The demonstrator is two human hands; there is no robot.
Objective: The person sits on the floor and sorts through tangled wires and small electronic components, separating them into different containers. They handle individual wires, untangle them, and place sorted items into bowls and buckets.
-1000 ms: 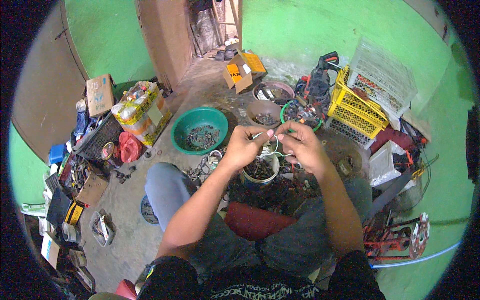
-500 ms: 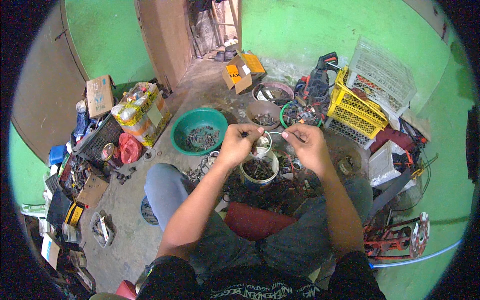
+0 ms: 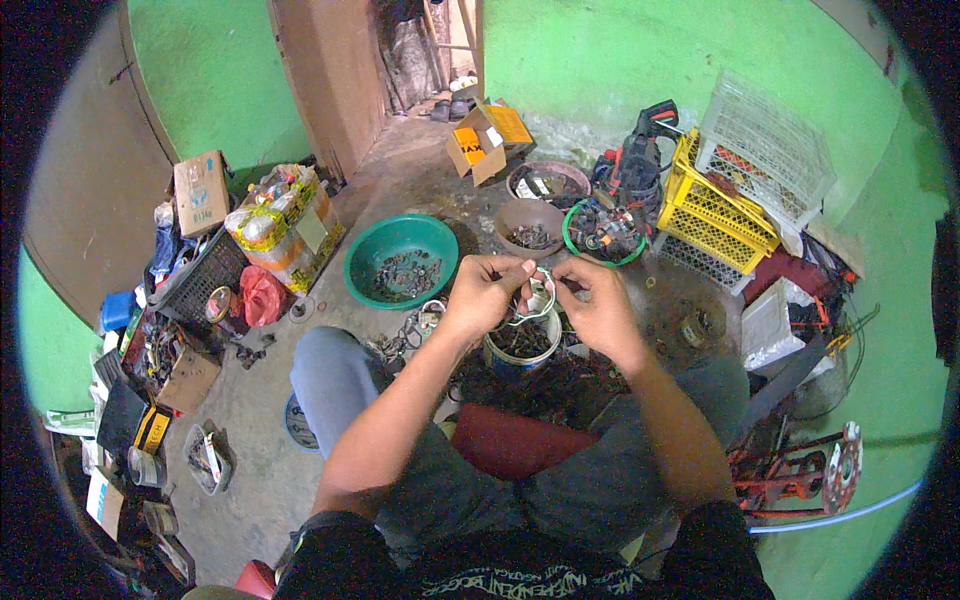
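Note:
My left hand (image 3: 485,300) pinches a thin pale green-white wire (image 3: 522,319), which forms a loop between my hands. Close by on the other side, my right hand (image 3: 595,305) has its fingertips closed on the same wire. Directly beneath is a pale-rimmed bucket (image 3: 523,363) holding dark small pieces, with a heap of dark scrap (image 3: 560,390) around it. My knees lie on either side, and a dark red pad (image 3: 510,440) shows between my legs.
A green basin (image 3: 365,255), brown bowl (image 3: 515,212) and green-rimmed basket (image 3: 605,255) sit beyond my hands. Yellow crates (image 3: 715,215) lean along the right wall. Boxes, bags and clutter (image 3: 190,385) line the left. An open carton (image 3: 485,150) lies near the doorway.
My right hand has shifted left, closer to my left one. The wire, stretched across the gap half a second ago, is now gathered into a loop between my fingers.

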